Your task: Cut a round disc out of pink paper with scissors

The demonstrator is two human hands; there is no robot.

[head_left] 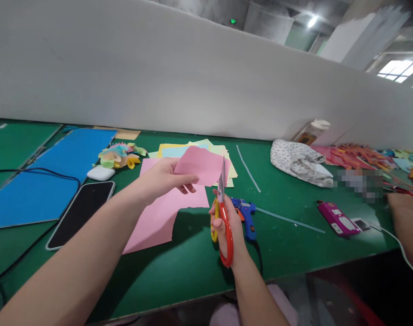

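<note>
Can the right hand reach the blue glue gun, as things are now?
Probably yes, but not with a free grip: the right hand appears close to the blue glue gun, yet it holds the scissors.

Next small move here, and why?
Probably a short snip with the red-and-yellow-handled scissors at the right end of the raised pink paper piece. The blades are at that end, the right hand has the handles, and the left hand grips the opposite end, its fingers clear of the blades.
</note>
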